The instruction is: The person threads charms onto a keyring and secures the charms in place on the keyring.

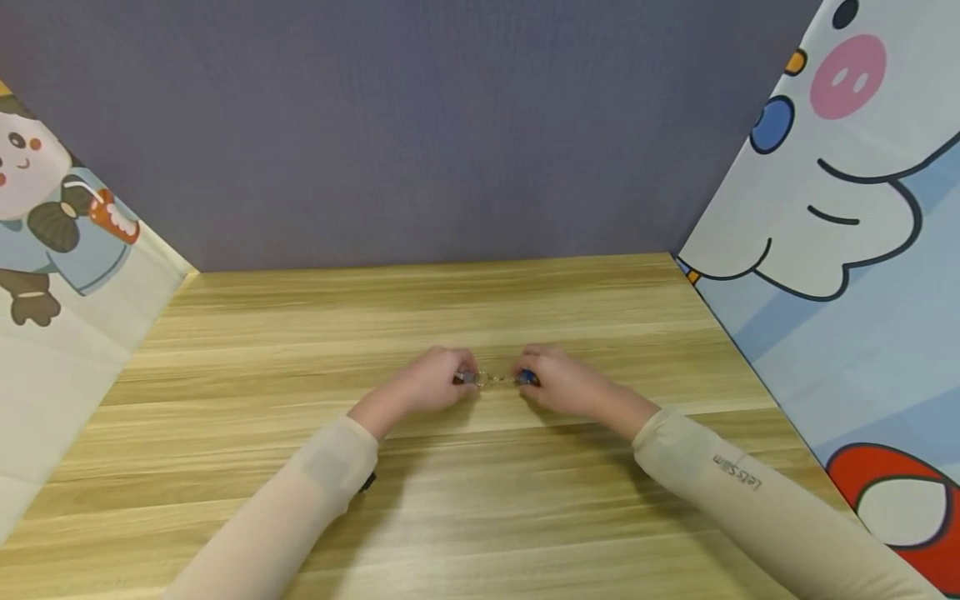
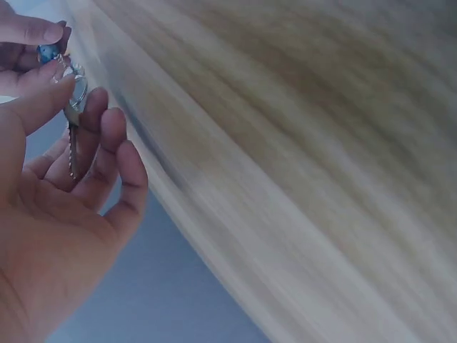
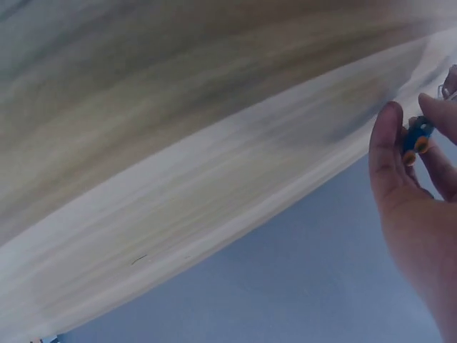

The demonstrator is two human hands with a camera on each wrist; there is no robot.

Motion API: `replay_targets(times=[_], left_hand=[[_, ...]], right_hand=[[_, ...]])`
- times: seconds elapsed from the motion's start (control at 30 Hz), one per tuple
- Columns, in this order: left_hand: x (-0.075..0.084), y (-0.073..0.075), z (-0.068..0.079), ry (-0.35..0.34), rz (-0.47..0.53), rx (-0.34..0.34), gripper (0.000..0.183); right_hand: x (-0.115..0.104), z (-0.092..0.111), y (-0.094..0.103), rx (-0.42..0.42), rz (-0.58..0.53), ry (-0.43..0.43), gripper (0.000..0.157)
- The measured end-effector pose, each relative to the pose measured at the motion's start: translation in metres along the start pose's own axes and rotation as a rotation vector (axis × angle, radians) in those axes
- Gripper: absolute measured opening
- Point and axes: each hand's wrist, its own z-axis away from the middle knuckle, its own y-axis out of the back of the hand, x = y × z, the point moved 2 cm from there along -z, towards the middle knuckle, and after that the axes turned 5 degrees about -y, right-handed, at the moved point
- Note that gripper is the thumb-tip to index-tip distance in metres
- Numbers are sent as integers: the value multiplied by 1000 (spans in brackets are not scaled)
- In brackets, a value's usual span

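Over the wooden table, my left hand (image 1: 437, 380) pinches a metal key (image 2: 72, 146) near its head between thumb and fingers. The key's toothed blade points down toward the palm in the left wrist view. A metal key ring (image 1: 482, 379) joins the key to a short chain (image 1: 498, 380), stretched across the gap between the hands. At the other end of the chain, my right hand (image 1: 564, 383) pinches a small blue charm (image 3: 417, 139) with orange round parts. Fingers partly cover both the key and the charm.
The wood-grain table (image 1: 480, 517) spreads around both hands. A grey panel (image 1: 435, 133) rises behind it. Cartoon-printed walls stand at the left (image 1: 97, 350) and right (image 1: 780, 350). A small black object (image 1: 367, 482) shows beside the left sleeve.
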Motion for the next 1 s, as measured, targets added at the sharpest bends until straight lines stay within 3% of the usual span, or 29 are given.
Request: replay_targets(times=[0.17,0.33,0.47,0.77,1.0], left_hand=[[-1,-2,3,20,-88,-10,26],[-4,-4,3,22,-92,-8,25],[-8,-5,4,30,-25,11,24],[-14,-3,7,9,119,70,18],[-18,-8,11,0,190,114,14]], right_hand=[[-2,2,-2,-10,18,-17,21],[-3,2,-4,-2,46,-37,23],[-2,3,-6,1,39,-51,26],[5,4,-7,-7,-88,-131,35],[13,4,-8,-38,-263,-202,34]])
